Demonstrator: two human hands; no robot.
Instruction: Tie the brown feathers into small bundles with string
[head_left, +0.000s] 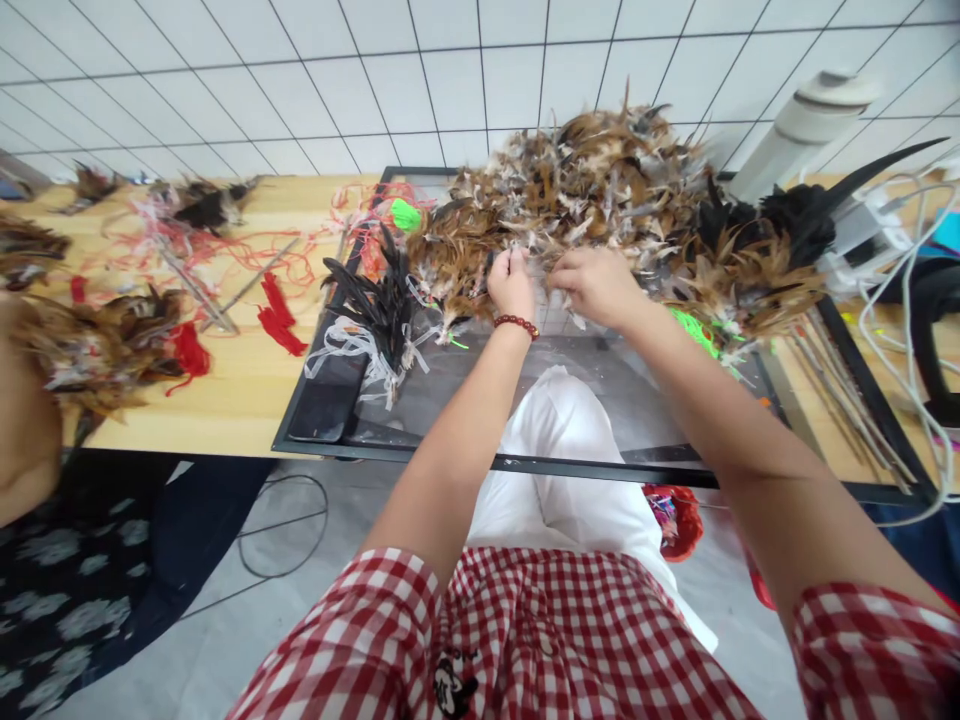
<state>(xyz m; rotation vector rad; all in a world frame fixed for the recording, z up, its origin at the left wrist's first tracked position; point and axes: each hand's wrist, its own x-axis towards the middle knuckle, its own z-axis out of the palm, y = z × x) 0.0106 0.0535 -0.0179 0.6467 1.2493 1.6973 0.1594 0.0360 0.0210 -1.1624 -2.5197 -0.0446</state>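
Brown, pale-flecked feathers (577, 185) lie heaped. Left hand (513, 286) curled, right hand (598, 286) half-curled; I cannot tell either grip's contents. A red container (690, 532) holds colourful bits (663, 510).

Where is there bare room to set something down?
Between the left forearm and right forearm, the transparent panel is bare; so is the wooden tabletop between the red threads and its front edge. Brown feathers crowd the panel's back.
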